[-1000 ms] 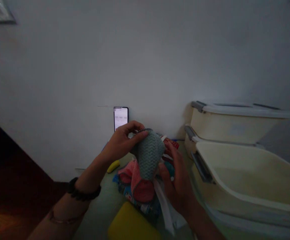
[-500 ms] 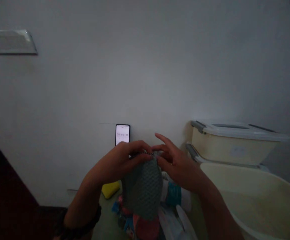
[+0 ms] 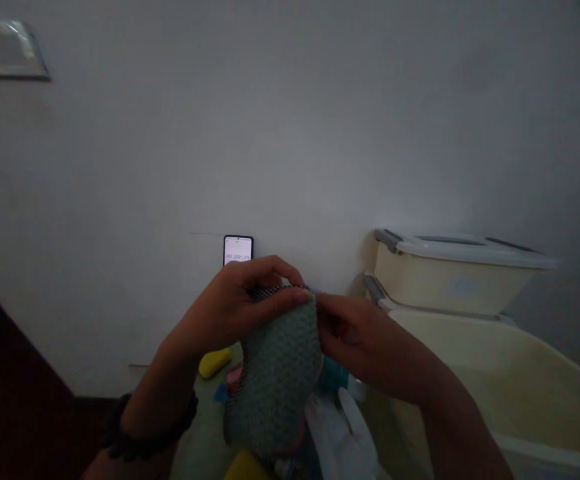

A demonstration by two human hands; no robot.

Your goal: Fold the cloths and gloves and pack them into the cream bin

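A grey-green textured cloth point(image 3: 277, 380) with a dark checked edge hangs in front of me. My left hand point(image 3: 250, 293) pinches its top edge between thumb and fingers, a dark band around the wrist. On the cloth's right side, near the upper corner, my right hand point(image 3: 355, 327) is closed on the edge; its fingertips are partly hidden behind the cloth. Behind the left hand a phone point(image 3: 239, 248) leans on the wall with a lit timer screen, its lower part covered.
A yellow item point(image 3: 215, 362) lies left of the cloth, another yellow piece point(image 3: 246, 467) below it. White items point(image 3: 343, 437) and a teal-labelled packet point(image 3: 334, 375) are at its right. Further right stand a lidded cream box point(image 3: 463, 283) and an open cream tub point(image 3: 510, 347).
My right hand's fingers, spread before, have closed at the cloth's right edge. The cloth hangs wider and a bit left, showing its checked edge. The view has shifted slightly.
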